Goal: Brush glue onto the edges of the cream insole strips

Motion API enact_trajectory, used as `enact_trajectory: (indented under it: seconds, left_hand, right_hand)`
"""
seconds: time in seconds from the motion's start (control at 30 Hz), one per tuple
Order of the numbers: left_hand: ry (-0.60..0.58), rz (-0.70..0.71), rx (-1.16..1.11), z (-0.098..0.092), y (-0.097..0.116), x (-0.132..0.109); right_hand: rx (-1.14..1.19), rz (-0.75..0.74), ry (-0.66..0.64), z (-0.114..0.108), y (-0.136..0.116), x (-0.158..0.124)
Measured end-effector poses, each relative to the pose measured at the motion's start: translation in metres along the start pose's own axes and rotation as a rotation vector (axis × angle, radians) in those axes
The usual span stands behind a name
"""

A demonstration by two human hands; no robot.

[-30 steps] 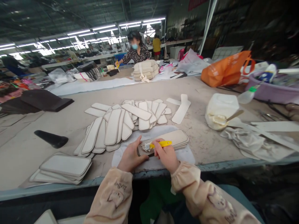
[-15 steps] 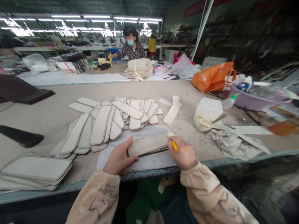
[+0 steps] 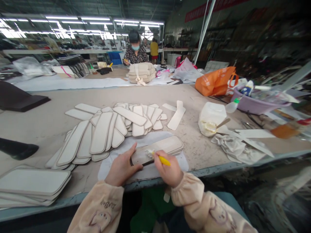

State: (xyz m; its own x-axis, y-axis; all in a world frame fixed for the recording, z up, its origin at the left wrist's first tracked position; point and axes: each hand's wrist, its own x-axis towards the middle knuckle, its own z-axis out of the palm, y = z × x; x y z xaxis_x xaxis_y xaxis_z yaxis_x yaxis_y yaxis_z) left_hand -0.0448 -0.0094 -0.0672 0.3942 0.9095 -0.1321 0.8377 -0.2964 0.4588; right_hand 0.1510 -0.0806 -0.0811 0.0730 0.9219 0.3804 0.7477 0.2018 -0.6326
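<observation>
My left hand grips the left end of a small stack of long rounded strips, thumb at the near edge and fingers at the far side. The stack lies on a white sheet at the table's front edge. In my right hand is a yellow-handled brush, its whitish bristles on the top strip near the middle. Beyond the stack spreads a fanned pile of pale strips with darker rims. To the right stands a cut-open white jug with pale paste and a stick in its opening.
Larger pale panels lie stacked at front left, near a dark cone-like object. At right are crumpled cloth, a purple basin and an orange bag. Across the table sits a person behind a tied bundle.
My right hand has moved the brush left along the top strip, from its right end to near the middle. The person opposite has lowered their head and drawn their arm in. The view has shifted slightly.
</observation>
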Motion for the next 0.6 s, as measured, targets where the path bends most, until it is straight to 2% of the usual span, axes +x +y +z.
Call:
enact_trajectory:
  seconds: [0.13, 0.23, 0.33, 0.5, 0.6]
  left_hand:
    - [-0.006, -0.008, 0.003, -0.001, 0.001, 0.000]
    - [-0.012, -0.017, 0.000, -0.001, 0.002, 0.000]
    - [-0.019, -0.023, 0.010, -0.001, 0.002, 0.000]
    - [-0.011, -0.020, 0.037, 0.002, -0.001, 0.001]
    - [-0.014, -0.024, 0.049, 0.003, -0.001, 0.001]
  right_hand:
    - [-0.252, 0.230, 0.201, -0.039, 0.048, 0.005]
    - [-0.355, 0.272, 0.238, -0.052, 0.061, 0.005]
    - [-0.254, 0.208, 0.181, -0.039, 0.041, 0.001]
    - [0.163, 0.111, 0.009, 0.007, -0.016, -0.004]
    - [0.278, 0.123, -0.023, 0.019, -0.025, -0.002]
